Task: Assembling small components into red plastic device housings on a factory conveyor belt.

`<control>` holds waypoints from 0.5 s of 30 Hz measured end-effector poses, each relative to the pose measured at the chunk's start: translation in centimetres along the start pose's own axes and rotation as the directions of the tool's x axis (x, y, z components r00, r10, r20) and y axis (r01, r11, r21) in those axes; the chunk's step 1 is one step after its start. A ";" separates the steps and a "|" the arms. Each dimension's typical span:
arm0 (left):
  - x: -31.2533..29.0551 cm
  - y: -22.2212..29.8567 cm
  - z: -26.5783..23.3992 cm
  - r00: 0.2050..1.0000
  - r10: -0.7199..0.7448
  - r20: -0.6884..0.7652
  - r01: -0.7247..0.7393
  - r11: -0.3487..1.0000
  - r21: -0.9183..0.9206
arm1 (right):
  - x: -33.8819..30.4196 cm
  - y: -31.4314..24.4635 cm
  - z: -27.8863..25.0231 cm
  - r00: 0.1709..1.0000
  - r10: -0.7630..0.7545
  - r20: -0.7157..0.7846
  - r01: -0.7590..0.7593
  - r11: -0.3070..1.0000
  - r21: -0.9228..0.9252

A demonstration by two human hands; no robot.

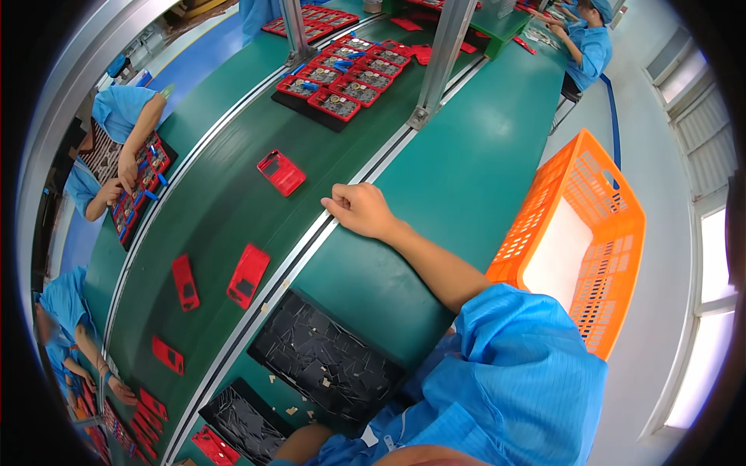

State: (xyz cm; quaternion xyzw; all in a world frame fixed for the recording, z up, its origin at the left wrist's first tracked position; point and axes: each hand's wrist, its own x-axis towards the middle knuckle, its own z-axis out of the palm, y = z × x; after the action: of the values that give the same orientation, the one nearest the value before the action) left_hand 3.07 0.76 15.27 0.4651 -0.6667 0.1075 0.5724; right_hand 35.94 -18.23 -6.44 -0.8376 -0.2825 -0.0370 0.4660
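Note:
My right hand [361, 210] rests with curled fingers on the metal rail [311, 233] between the green belt and my worktop; nothing shows in it. Just beyond it on the belt lies a red plastic frame [281, 172] with cut-outs. Nearer to me, a red casing with a dark rectangle [249, 276] lies close to the rail. Of my left arm only a bit of forearm [305, 444] shows at the lower edge; its hand is out of sight. Beside that forearm are a small black tray of dark strips [245, 419] and a red piece [214, 446].
A larger black tray [326, 357] heaped with thin dark pieces lies before me. An orange crate [614, 272] stands at my right. Metal posts [441, 62] rise beside the belt. Red trays of small parts [346, 74] sit farther along. Co-workers in blue [128, 116] work across the belt.

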 end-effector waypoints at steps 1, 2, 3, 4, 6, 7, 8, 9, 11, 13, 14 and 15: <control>0.0 0.1 0.1 1.000 0.003 -0.003 -0.003 1.000 0.000 | 0.0 -0.1 0.1 1.000 0.000 0.009 0.000 1.000 -0.003; -0.1 0.2 0.3 1.000 0.005 -0.007 -0.005 1.000 0.001 | 0.0 -0.1 0.1 1.000 -0.001 0.020 0.001 1.000 -0.005; -0.1 0.3 0.4 1.000 0.007 -0.011 -0.007 1.000 0.004 | -0.1 -0.2 0.1 1.000 0.000 0.023 0.000 1.000 -0.007; -0.2 0.4 0.6 1.000 0.008 -0.015 -0.008 1.000 0.010 | 0.0 -0.3 0.1 1.000 -0.004 0.011 0.004 1.000 -0.008; -0.1 0.7 1.0 1.000 0.009 -0.024 -0.008 1.000 0.025 | 0.0 -0.3 0.2 1.000 -0.013 0.006 0.013 1.000 -0.007; -0.1 0.9 1.2 1.000 0.007 -0.025 -0.006 0.999 0.035 | 0.0 -0.2 0.4 1.000 -0.023 -0.017 0.022 1.000 -0.011; -0.1 1.2 1.4 1.000 0.005 -0.026 -0.004 0.999 0.045 | 0.0 -0.1 0.4 0.999 -0.033 -0.040 0.032 0.999 -0.015; -0.1 1.5 1.6 1.000 0.002 -0.026 -0.001 0.998 0.055 | -0.1 -0.2 0.3 0.998 -0.037 -0.041 0.036 0.999 -0.013; 0.1 2.0 1.8 1.000 0.001 -0.028 0.001 0.997 0.071 | -0.3 -0.2 0.1 0.999 -0.040 -0.031 0.040 0.999 -0.007; 0.2 2.5 2.1 1.000 0.001 -0.031 0.002 0.997 0.081 | -0.3 -0.4 0.3 0.999 -0.039 -0.023 0.039 0.999 -0.003; 0.2 2.6 2.3 0.999 0.004 -0.034 -0.001 0.996 0.084 | -0.3 -0.4 0.3 0.999 -0.041 -0.016 0.041 0.999 -0.002; 0.1 2.6 2.5 0.999 0.008 -0.038 -0.005 0.996 0.085 | -0.4 -0.4 0.3 0.999 -0.041 -0.009 0.041 0.999 -0.001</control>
State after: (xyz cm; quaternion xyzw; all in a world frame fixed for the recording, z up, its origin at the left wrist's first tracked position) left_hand -0.52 0.41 15.54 0.4848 -0.6520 0.1465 0.5642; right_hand 35.33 -18.00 -6.50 -0.8318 -0.2975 -0.0503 0.4659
